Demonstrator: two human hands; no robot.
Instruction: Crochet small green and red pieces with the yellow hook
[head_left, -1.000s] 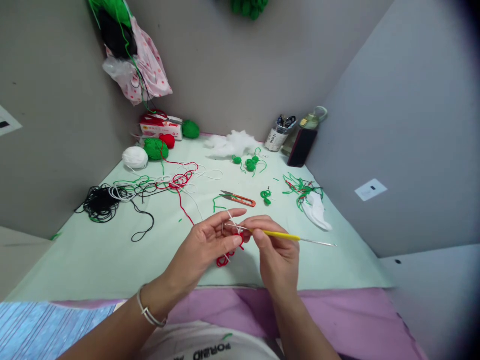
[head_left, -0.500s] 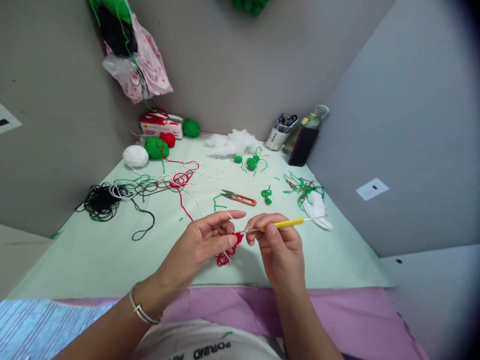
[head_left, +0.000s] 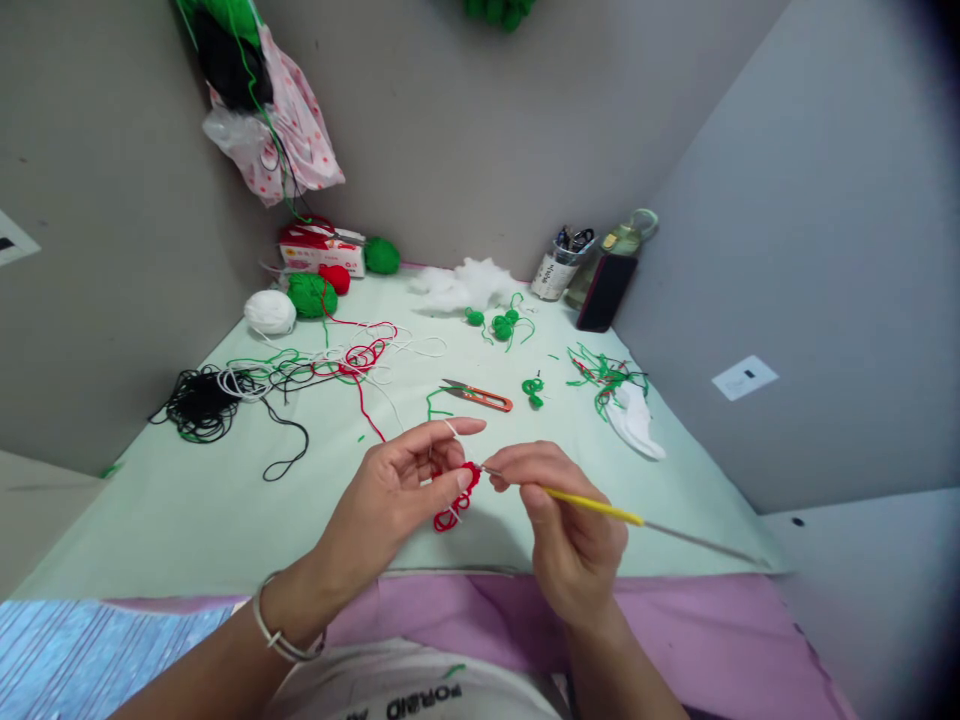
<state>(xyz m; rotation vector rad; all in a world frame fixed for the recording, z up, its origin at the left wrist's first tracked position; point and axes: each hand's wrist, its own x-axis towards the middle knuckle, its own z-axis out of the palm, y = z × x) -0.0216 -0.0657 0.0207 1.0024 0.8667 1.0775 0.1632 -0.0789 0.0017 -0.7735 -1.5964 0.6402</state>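
Between thumb and fingers, my left hand point(head_left: 401, 485) pinches a small red crochet piece point(head_left: 470, 478), with its index finger stretched out and white yarn running over it. Loops of red yarn point(head_left: 448, 518) hang below the piece. My right hand point(head_left: 574, 520) is closed around a crochet hook point(head_left: 592, 505) with a yellow grip, whose tip meets the red piece at its right edge. The hook's other metal end points down to the right. Exactly which stitch the tip sits in is too small to tell.
Orange thread snips point(head_left: 480, 396) lie beyond my hands, near small green crochet pieces point(head_left: 504, 325). Tangled red and white yarn point(head_left: 364, 355) and black yarn point(head_left: 201, 402) spread at left. Yarn scraps point(head_left: 611, 375) lie right. A phone point(head_left: 607, 293) leans against a bottle point(head_left: 624, 238) behind.
The right hand has turned and lowered slightly, swinging the hook's rear end down and to the right. My left hand keeps its pinch on the red piece, almost unmoved.
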